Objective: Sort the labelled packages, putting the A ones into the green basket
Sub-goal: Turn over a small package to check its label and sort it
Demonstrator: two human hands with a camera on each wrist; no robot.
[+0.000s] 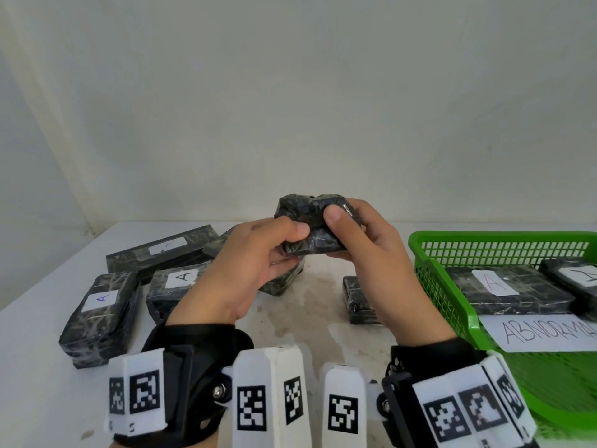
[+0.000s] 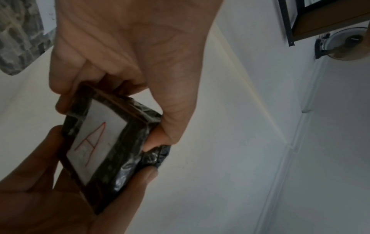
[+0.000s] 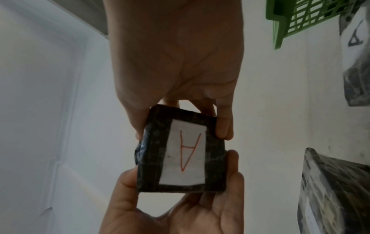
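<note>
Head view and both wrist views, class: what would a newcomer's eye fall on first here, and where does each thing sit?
First, the small black-wrapped package held above the table's middle by the left hand and right hand; the wrist views show its white label with a red A. Next, the green basket at the right, already holding A-labelled packages. More A-labelled packages lie on the white table at the left.

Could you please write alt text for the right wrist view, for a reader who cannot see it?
Both hands hold a small black-wrapped package whose white label bears a red letter A: the right hand grips it from above, the left hand from below. A green basket corner shows at upper right.
</note>
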